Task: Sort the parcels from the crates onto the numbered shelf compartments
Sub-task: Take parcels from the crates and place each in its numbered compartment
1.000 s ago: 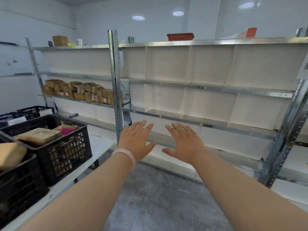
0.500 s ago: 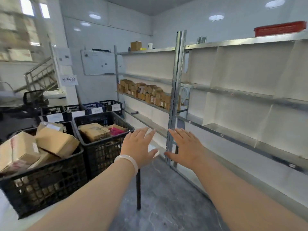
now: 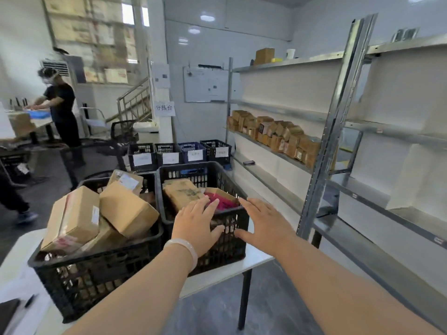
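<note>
- Two hands hover at the near crate (image 3: 225,252): left hand (image 3: 196,226) and right hand (image 3: 263,223), fingers straight and apart, holding nothing.
- Parcels lie inside: a brown parcel (image 3: 182,193) and a pink parcel (image 3: 223,201).
- Risk: the tilted boxes (image 3: 128,211) heaped in the neighbouring crate (image 3: 96,279) could topple if jostled.

View: one wide-angle camera, worn on the person's head, looked forward and down from eye height.
Facing: it pointed over the left crate (image 3: 96,276) and right crate (image 3: 229,240) on the white table (image 3: 217,278), toward the back wall (image 3: 217,39).
Nearness: both forearms entered at the bottom edge; the left hand (image 3: 196,226) and right hand (image 3: 263,223) were close to the lens, fingers spread, in front of the right crate.
Right side: the metal shelf (image 3: 333,131) filled the frame's right, its lines bowed by the lens.
</note>
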Demonstrator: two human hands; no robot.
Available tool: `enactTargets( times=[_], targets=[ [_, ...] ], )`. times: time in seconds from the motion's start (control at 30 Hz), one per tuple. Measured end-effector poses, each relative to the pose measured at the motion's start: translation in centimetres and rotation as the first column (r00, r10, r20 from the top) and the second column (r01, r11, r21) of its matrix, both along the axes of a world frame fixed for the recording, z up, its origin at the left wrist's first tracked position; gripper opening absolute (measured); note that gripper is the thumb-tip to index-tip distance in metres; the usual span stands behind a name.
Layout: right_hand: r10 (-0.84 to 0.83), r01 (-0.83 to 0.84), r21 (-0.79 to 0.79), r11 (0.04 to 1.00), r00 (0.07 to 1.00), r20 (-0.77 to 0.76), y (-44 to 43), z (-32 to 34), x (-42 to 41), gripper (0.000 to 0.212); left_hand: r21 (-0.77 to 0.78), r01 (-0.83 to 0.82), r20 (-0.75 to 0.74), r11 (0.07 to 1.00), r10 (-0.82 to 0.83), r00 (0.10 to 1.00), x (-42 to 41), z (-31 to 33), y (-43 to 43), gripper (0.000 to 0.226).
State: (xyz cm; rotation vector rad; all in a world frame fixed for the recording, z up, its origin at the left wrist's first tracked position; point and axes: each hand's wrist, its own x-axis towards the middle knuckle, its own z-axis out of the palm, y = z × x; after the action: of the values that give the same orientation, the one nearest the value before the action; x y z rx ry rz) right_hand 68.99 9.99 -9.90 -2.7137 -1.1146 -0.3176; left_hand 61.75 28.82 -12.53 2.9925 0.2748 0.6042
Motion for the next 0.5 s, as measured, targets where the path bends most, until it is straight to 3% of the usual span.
enactTargets(
  times=[0.27,0.5],
  targets=[
    [0.052,-0.041,0.069,0.997,0.985,-0.165,11.8,-2.7,9.8,0.078,-0.168,-0.12,-0.073,0.979,0.109,0.991,8.7,-2.5,10.5,0.069],
    [0.094,-0.082,0.052,0.995,0.939,-0.33,18.5,-5.6,15.5,0.075,-0.333,-0.261,-0.169,0.906,0.214,0.962,13.4,-5.1,14.0,0.065]
  ],
)
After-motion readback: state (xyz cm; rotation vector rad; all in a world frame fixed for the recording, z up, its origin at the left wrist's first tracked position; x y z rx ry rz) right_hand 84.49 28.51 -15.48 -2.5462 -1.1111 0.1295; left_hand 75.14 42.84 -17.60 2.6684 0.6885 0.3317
